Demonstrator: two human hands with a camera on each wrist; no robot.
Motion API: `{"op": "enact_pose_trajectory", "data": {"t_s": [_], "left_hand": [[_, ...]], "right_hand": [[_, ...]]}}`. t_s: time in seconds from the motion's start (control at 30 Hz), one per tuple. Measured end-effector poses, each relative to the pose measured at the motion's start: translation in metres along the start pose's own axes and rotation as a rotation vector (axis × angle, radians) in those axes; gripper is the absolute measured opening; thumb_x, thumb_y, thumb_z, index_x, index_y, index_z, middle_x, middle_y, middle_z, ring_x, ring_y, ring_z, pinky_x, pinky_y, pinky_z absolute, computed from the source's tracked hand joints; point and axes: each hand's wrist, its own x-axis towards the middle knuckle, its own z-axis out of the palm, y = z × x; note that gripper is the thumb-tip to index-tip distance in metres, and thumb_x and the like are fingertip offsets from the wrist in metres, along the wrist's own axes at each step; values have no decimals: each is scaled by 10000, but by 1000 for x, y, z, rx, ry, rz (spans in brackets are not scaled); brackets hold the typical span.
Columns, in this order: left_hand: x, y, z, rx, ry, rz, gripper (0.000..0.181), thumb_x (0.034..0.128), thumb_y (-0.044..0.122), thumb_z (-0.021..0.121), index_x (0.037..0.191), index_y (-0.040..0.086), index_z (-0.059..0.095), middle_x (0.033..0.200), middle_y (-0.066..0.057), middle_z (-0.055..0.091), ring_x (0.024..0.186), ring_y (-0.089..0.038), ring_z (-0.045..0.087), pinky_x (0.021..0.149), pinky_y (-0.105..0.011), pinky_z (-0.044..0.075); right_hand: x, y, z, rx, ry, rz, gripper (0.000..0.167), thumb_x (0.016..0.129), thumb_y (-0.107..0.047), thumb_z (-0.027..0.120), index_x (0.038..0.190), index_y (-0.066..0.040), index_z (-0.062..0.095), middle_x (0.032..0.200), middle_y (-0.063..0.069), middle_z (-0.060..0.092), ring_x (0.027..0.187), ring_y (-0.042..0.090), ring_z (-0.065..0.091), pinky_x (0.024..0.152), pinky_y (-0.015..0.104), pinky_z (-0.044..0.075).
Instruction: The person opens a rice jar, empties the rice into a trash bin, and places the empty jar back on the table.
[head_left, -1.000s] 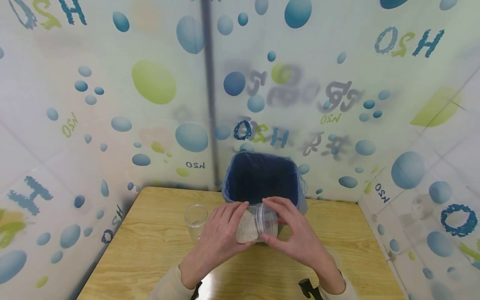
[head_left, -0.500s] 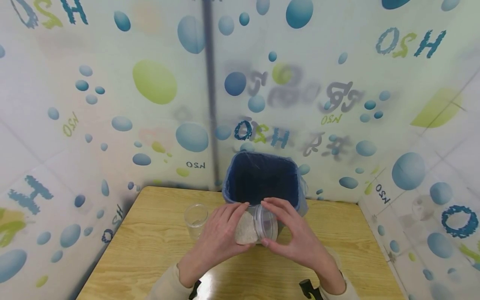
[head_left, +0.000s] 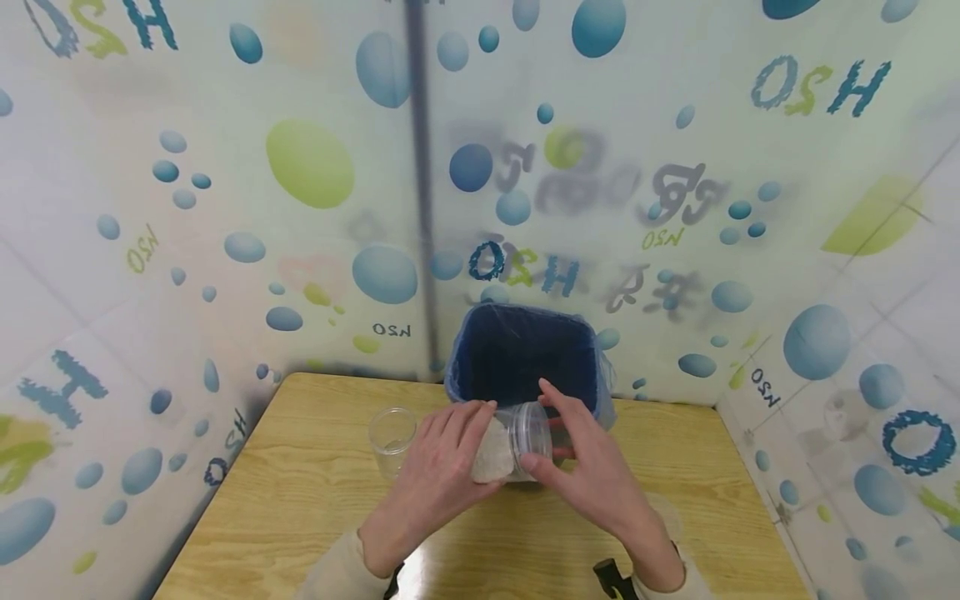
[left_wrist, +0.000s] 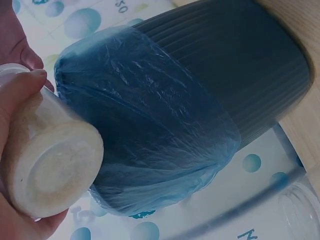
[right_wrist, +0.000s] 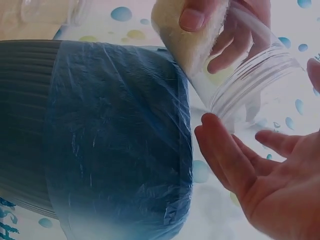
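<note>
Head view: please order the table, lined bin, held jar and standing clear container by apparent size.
1. Table
2. Lined bin
3. Held jar, partly covered by the left hand
4. Clear container

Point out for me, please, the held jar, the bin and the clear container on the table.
Held jar (left_wrist: pixel 56 162), left wrist view: its base.
Bin (left_wrist: pixel 215 62), left wrist view: its bare ribbed wall.
Clear container (head_left: pixel 387 460), head view: its near wall.
</note>
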Motion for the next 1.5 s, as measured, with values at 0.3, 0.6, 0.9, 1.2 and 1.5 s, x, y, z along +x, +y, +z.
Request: {"op": "enact_pose_trajectory", "data": {"t_s": [0.3, 0.6, 0.9, 1.2, 1.5], "left_hand": [[0, 0, 1, -5, 12, 1, 989, 592, 484, 972, 1391, 52, 581, 1271, -102, 641, 1129, -304, 627, 965, -479, 527], [0, 0, 0, -19, 7, -2, 981, 596, 520, 958, 1385, 76, 579, 1254, -88, 641, 1115, -294, 627, 938, -464, 543], [0, 0, -1, -83, -38, -31, 981, 592, 524, 964, 1379, 81, 581, 1259, -80, 648, 1126, -271, 622, 929, -454, 550], [1, 0, -2, -151, -52, -48, 987, 589, 507, 976, 1384, 87, 568, 1275, -80, 640, 1136, -261, 621, 917, -446, 556], [1, -2, 1, -38, 35, -18, 986, 582, 439, 985, 1388, 54, 567, 1274, -113, 627, 1120, -307, 619, 915, -479, 550]], "right_hand": [[0, 1, -1, 24, -17, -37, 638, 939, -357, 765, 1514, -241, 513, 1458, 28, 505, 1156, 230, 599, 783, 311, 608], [-1, 6, -3, 42, -26, -156, 666, 907, -255, 808, 1505, -255, 516, 1492, 13, 482, 1280, 253, 534, 859, 397, 606], [-2, 14, -7, 43, -52, -286, 731, 874, -175, 831, 1524, -208, 499, 1530, 23, 463, 1325, 209, 492, 909, 392, 573], [0, 14, -8, 42, -91, -360, 742, 865, -145, 821, 1530, -158, 492, 1586, 59, 421, 1436, 247, 416, 1071, 393, 479], [2, 8, -2, 60, -25, -140, 775, 942, -304, 767, 1604, -281, 366, 1594, 41, 380, 1344, 276, 505, 952, 437, 564]]}}
